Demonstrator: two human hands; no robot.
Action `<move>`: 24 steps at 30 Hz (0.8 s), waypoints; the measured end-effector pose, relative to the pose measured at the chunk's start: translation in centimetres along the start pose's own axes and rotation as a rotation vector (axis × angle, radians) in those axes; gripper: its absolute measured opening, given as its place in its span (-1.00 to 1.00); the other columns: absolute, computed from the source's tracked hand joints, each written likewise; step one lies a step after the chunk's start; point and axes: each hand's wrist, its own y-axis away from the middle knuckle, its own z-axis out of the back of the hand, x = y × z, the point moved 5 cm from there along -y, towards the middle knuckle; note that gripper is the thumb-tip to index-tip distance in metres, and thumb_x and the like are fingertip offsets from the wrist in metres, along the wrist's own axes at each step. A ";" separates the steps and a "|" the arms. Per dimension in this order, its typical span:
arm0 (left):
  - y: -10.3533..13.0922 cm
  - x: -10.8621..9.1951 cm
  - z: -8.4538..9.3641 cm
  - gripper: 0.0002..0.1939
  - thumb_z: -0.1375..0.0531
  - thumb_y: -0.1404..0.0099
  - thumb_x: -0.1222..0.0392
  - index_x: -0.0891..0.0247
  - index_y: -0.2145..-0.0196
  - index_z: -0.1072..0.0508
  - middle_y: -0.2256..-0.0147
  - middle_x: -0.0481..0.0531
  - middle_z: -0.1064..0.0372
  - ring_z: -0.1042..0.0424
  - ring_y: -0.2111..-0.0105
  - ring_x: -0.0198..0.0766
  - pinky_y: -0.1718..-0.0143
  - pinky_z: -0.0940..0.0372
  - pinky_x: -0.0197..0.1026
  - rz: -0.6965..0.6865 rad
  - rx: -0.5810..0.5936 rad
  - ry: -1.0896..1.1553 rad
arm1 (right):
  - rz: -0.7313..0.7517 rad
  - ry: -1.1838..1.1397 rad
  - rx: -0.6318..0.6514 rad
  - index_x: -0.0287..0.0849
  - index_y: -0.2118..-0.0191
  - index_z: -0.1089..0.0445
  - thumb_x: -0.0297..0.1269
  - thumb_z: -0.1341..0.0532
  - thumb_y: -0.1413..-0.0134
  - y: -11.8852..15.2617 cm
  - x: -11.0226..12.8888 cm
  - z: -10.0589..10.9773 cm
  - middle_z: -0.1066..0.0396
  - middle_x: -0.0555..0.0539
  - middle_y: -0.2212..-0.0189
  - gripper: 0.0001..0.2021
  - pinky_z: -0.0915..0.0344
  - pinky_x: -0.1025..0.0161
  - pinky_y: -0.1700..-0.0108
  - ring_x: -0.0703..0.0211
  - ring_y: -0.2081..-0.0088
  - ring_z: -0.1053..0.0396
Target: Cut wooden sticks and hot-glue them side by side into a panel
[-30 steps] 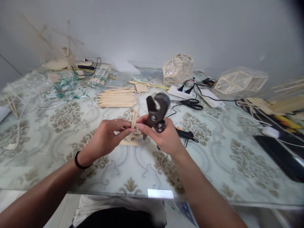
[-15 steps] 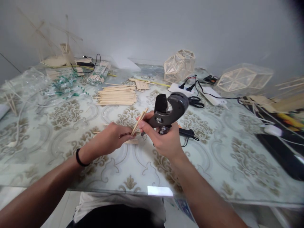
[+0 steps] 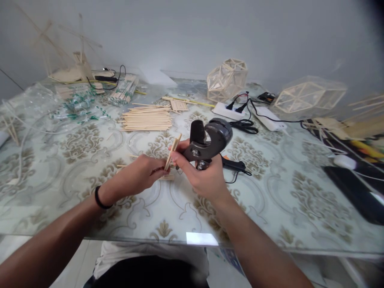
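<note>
My left hand [image 3: 147, 172], with a black band at the wrist, is closed round the lower ends of a few short wooden sticks [image 3: 173, 152]. The sticks stand tilted, close together, between both hands. My right hand [image 3: 207, 176] pinches their upper part between thumb and finger. It also holds a black hand cutter [image 3: 207, 148] with a hooked jaw, which points up and away from the sticks. The cutter's handles are mostly hidden in the palm. Below and beside my left hand, more sticks [image 3: 166, 177] lie partly covered on the table.
A pile of wooden sticks [image 3: 147, 118] lies ahead. Behind it are bagged sticks [image 3: 123, 90] and crumpled plastic wrappers [image 3: 79, 106]. A power strip [image 3: 229, 111], stick-frame models [image 3: 226, 80], a black corded tool [image 3: 234, 164] and a dark phone-like slab [image 3: 354, 196] lie to the right.
Both hands stay together on the sticks. My right hand, with the cutter and the stick tops, has shifted slightly left. The view has tilted a little.
</note>
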 end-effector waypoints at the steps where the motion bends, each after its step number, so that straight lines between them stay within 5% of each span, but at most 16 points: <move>1: 0.0 0.0 0.0 -0.77 -0.18 -0.49 0.29 0.26 0.35 -0.55 0.42 -0.01 -0.59 -0.53 0.48 -0.30 0.39 -0.28 -0.31 -0.009 -0.003 -0.002 | 0.000 0.009 0.005 -0.08 0.27 -0.56 -0.26 -0.40 -0.21 0.0 0.0 -0.1 -0.66 -0.03 0.31 -0.95 -0.53 0.09 0.08 0.06 0.24 -0.62; 8: 0.1 -0.1 0.0 -0.76 -0.15 -0.51 0.36 0.28 0.31 -0.56 0.40 -0.02 -0.57 -0.54 0.42 -0.30 0.34 -0.34 -0.28 -0.065 -0.022 -0.011 | 0.024 0.042 0.045 -0.07 0.21 -0.56 -0.24 -0.38 -0.23 0.0 -0.2 -0.8 -0.64 -0.01 0.31 -0.94 -0.49 0.13 0.10 0.08 0.27 -0.59; 15: 0.4 0.8 -0.7 -0.79 -0.25 -0.56 0.13 0.32 0.20 -0.53 0.32 -0.05 -0.51 -0.53 0.36 -0.30 0.26 -0.51 -0.17 -0.062 -0.021 -0.032 | 0.037 0.050 0.057 -0.09 0.23 -0.54 -0.23 -0.35 -0.25 -0.1 -0.1 -0.9 -0.64 -0.03 0.30 -0.93 -0.49 0.14 0.11 0.08 0.26 -0.59; 24: 0.5 1.3 -1.1 -0.80 -0.26 -0.55 0.10 0.32 0.09 -0.54 0.20 0.02 -0.55 -0.57 0.26 -0.24 0.18 -0.55 -0.11 -0.047 -0.004 -0.022 | 0.057 0.067 0.071 -0.08 0.27 -0.52 -0.23 -0.37 -0.23 -0.5 0.3 -0.8 -0.62 -0.02 0.33 -0.92 -0.46 0.16 0.16 0.09 0.30 -0.56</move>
